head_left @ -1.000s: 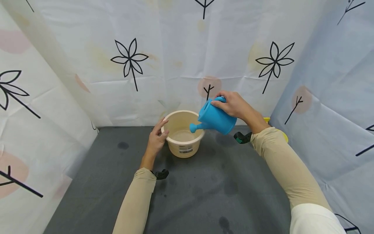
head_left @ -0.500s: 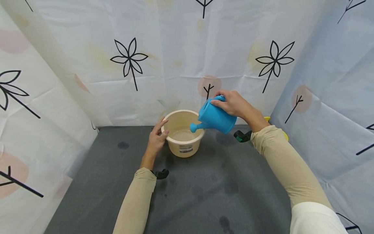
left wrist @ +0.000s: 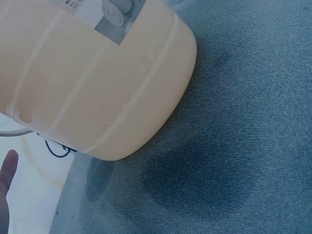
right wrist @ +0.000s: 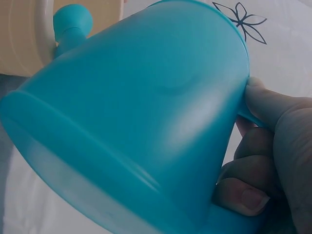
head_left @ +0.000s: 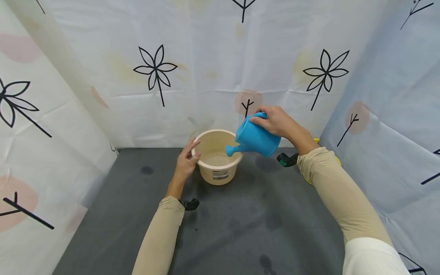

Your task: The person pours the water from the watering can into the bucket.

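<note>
In the head view a cream plastic basin [head_left: 220, 176] with a printed label stands on the dark tabletop. My left hand [head_left: 185, 162] rests against the basin's left rim, fingers spread and mostly straight; one finger shows at the edge of the left wrist view. Over the basin's right side, my right hand [head_left: 275, 122] grips a blue watering can [head_left: 258, 137] by its handle. The can is tilted, its round spout head [head_left: 230, 151] inside the rim. Curled fingers [right wrist: 243, 195] show round the handle in the right wrist view. I cannot make out any stream from the spout.
A yellow object [head_left: 338, 161] lies mostly hidden behind the right forearm. White patterned cloth [head_left: 206, 76] hangs at the back and both sides. Damp-looking dark spots mark the grey tabletop [head_left: 233, 236].
The whole view has shifted slightly. Both hands, the tilted watering can and the basin keep their places relative to each other.
</note>
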The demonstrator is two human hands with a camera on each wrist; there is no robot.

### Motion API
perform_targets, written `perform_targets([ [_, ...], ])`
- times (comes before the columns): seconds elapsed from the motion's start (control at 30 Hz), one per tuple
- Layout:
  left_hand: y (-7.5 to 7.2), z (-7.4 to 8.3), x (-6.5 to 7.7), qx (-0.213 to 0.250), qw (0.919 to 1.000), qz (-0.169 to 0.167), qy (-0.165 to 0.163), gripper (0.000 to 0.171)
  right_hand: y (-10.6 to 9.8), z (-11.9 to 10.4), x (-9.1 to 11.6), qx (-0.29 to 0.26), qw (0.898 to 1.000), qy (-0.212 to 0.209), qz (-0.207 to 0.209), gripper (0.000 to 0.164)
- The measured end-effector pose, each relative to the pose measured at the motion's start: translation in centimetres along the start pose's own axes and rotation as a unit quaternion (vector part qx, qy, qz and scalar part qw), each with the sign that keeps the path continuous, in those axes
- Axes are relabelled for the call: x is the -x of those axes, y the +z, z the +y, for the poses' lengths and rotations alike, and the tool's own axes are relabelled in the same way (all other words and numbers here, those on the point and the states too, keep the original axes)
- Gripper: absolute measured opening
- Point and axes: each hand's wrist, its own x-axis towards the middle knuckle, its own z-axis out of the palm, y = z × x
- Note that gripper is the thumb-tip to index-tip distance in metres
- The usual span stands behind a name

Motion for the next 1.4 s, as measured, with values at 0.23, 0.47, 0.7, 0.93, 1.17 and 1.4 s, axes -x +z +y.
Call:
perform_targets([
  [0.23, 0.0, -0.5, -0.1, -0.002, 1.0, 0.001, 0.0, 0.049, -0.1, -0.7, -0.1, 0.003, 1.0, 0.007, -0.009, 0.04],
  [0.47, 0.1, -0.4, -0.2, -0.001, 1.0, 0.0, 0.002, 0.05, -0.1, -1.1, -0.3, 0.014, 1.0, -0.004, -0.017, 0.037],
  [0.7, 0.3, -0.8, -0.2, -0.007, 0.9998, 0.01, 0.017, 0.053, -0.2, -1.2, -0.6, 0.024, 0.999, -0.002, -0.022, 0.039],
  [0.93, 0.1, -0.6, -0.3, -0.004, 0.9999, -0.001, 0.01, 0.05, -0.4, -1.5, -0.8, 0.027, 0.999, -0.001, -0.025, 0.039],
  [1.17, 0.1, -0.5, -0.3, 0.007, 0.9999, -0.011, -0.001, 0.052, -0.4, -1.6, -1.1, 0.027, 0.999, -0.005, -0.033, 0.038],
  [1.4, 0.1, -0.5, -0.3, 0.006, 1.0, -0.004, -0.001, 0.051, -0.4, -1.5, -1.4, 0.033, 0.999, -0.007, -0.031, 0.036],
])
